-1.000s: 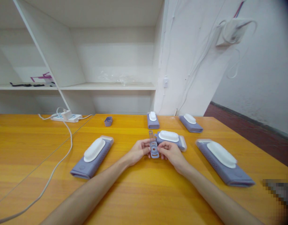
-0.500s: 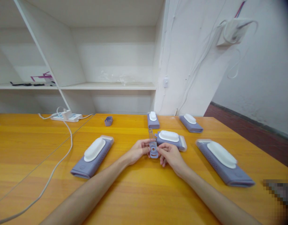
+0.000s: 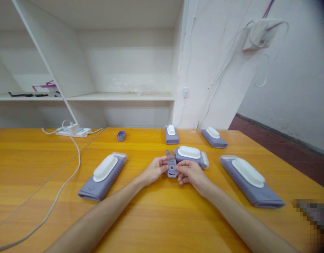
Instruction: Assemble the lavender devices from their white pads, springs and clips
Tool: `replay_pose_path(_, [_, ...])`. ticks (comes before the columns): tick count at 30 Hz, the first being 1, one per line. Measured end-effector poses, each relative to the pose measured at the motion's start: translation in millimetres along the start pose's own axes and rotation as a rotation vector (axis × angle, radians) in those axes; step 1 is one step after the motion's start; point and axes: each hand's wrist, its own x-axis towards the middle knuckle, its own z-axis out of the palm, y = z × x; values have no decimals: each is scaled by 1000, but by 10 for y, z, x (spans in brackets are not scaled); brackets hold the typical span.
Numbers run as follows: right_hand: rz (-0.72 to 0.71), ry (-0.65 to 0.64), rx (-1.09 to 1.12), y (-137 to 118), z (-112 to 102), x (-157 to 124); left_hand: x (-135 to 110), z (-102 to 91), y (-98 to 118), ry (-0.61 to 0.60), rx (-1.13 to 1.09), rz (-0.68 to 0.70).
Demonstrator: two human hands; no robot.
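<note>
Between my two hands is a small translucent blue-grey plastic piece with a round hole, a slot at its near end and a narrow clear flap pointing away from me. My left hand pinches its left edge. On the opposite edge, the thumb and fingers of my right hand are closed. Just behind my right hand lies a grey-purple flat case with a white ribbed oval pad on top. A similar case lies left of my left arm, and another lies to the right.
Two more such cases sit near the table's back edge. A small purple open box stands back left. A power strip trails a white cable across the left side. White shelves rise behind the wooden table.
The clear flap of the plastic piece has tilted slightly left and looks shorter. Both hands keep their grip almost in place; the whole view has shifted a little.
</note>
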Motion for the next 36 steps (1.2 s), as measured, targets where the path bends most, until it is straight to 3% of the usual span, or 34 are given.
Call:
replay_pose_path(8, [6,-11,33,7,-23,6,6,4,-27,15,29,40])
replay_pose_path(16, [-70,-31,164,32,-43,11,4,-4,-18,54,-128,17])
replay_pose_path(23, [-137,21,112,67,-21,28,12,-6,-44,109,-142,12])
replay_pose_path(33, [-94,59,31,35,-7,15,11,-11,-52,108,-121,-8])
replay_pose_path(36, [-166,110,-30,77,42,-3,16,-4,-58,141,-122,-1])
